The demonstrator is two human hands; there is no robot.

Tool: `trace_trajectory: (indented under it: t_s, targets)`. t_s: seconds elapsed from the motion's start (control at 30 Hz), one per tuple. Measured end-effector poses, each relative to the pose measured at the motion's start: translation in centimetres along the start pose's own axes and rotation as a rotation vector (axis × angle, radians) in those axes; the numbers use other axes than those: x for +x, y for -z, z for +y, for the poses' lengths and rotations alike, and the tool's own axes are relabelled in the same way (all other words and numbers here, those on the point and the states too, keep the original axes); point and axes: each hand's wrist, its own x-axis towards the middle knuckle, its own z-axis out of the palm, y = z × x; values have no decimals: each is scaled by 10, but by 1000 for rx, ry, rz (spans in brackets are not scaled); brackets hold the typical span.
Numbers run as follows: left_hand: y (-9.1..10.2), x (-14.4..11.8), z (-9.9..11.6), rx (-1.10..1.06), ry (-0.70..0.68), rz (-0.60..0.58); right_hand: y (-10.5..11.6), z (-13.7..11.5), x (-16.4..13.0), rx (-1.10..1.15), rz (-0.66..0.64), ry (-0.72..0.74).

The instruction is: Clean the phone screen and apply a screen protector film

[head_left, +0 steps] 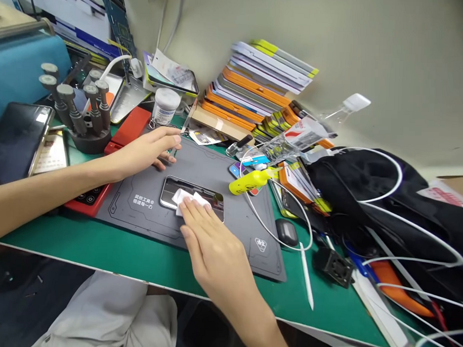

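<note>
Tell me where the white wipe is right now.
In the head view, the white wipe is just left of the picture's centre, on the phone lying on the gray mat, beneath the right hand's fingers.

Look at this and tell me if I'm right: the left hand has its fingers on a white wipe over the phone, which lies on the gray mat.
Wrong hand: the head view shows the right hand with its fingers on the white wipe over the phone, which lies on the gray mat.
</note>
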Motion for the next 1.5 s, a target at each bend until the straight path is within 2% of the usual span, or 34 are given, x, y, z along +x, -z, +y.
trace_trajectory:
  t_s: [0.17, 0.23, 0.37, 0.43, 0.63, 0.7, 0.8, 0.9, 1.0, 1.1, 1.3, 1.5]
  targets:
    - [1, 1, 0, -13, -16, 4, -8, 14, 39, 61, -55, -61]
    - [2, 2, -1, -23, -17, 3, -9, 9, 36, 61, -55, -64]
    - [2, 2, -4, -32, -3, 10, -8, -8, 7, 11, 6, 6]
    - [2, 3, -5, -31, -5, 2, -10, -11, 7, 8, 12, 22]
    - [5, 0, 3, 37, -20, 8, -19, -6, 61, -6, -99, -41]
    - [6, 0, 7, 69, -18, 11, -16, -12, 59, -14, -84, -38]
    - [8, 2, 11, 81, 3, 8, -12, -30, 37, -22, -34, -19]
    - [8, 4, 13, 61, 31, 25, -11, -42, 32, -41, -57, -19]
    - [8, 5, 17, 100, 20, 43, -11, -36, 54, -77, -106, -66]
    - [3, 4, 25, 140, 25, 61, -9, -28, 68, -124, -82, -97]
    - [-6, 3, 29, 171, 16, 127, -3, -34, 31, -156, -8, -59]
    - [0, 4, 22, 147, -13, 110, -2, -1, 40, -120, -82, -116]
